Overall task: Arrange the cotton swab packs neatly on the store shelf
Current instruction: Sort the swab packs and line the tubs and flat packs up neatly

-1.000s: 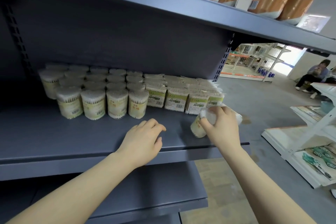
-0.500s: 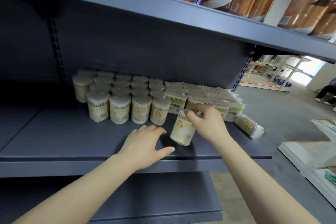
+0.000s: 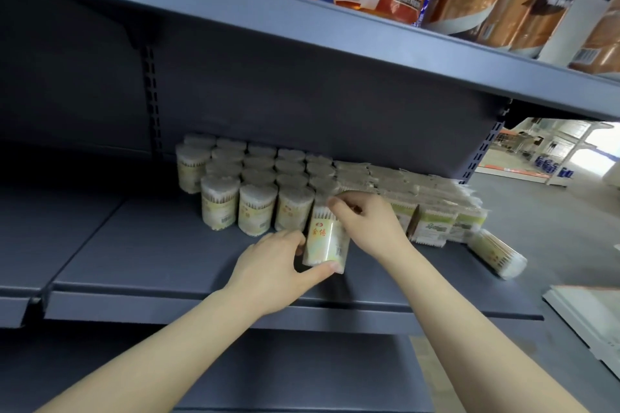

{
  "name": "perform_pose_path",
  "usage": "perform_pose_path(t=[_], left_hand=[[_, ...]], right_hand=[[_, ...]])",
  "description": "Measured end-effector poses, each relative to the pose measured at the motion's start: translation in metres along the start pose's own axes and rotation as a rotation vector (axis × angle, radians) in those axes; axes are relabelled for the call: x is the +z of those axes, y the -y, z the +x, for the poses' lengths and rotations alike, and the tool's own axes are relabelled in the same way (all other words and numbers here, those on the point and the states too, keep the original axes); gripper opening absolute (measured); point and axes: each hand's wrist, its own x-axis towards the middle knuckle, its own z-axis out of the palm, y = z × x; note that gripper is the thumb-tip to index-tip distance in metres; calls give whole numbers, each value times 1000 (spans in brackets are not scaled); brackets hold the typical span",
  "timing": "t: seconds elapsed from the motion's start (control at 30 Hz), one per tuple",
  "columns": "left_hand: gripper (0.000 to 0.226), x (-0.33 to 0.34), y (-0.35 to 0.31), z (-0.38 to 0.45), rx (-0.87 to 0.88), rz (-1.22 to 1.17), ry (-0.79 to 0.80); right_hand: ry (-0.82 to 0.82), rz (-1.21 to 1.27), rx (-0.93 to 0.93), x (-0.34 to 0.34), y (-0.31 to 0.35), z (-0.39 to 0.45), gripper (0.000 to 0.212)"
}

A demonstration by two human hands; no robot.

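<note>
At far left, the block of upright cylindrical cotton swab packs in clear wrap (image 3: 255,184) stands in rows toward the back of the grey metal shelf (image 3: 151,255), its front row ending just left of my hands. My left hand (image 3: 278,270) cups the lower part of the round clear-wrapped cotton swab pack with a red logo (image 3: 324,241): fingers curled behind its left side, thumb lying along its base at the front. My right hand (image 3: 365,225) pinches the same pack at its top rim, so both hands are grasping it. The pack stands near the shelf's front, long axis close to vertical, tilted slightly, just in front of the open right end of the front row. The gap it belongs in lies behind it, away from me; I judge the coming move a short push back while keeping the axis upright. To the right stand flat rectangular swab packs with green labels (image 3: 432,228). Farthest right, one cylindrical swab pack lying on its side (image 3: 496,253) rests near the shelf end, long axis pointing toward the front right; my right hand is the nearer one to it.
</note>
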Motion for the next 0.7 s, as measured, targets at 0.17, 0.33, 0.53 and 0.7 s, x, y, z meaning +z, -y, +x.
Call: perform_pose_path(t=[0.17, 0.33, 0.53, 0.7], left_hand=[[51, -7, 7, -2, -45, -24, -20], [49, -9, 15, -3, -126, -147, -34], [57, -11, 28, 0, -164, -289, -97], [55, -14, 45, -4, -194, -261, -128]], right_hand=[[27, 10, -22, 9, 8, 4, 30], [40, 47, -43, 15, 14, 8, 20], [112, 95, -141, 19, 22, 12, 3], [157, 113, -199, 33, 35, 14, 6]])
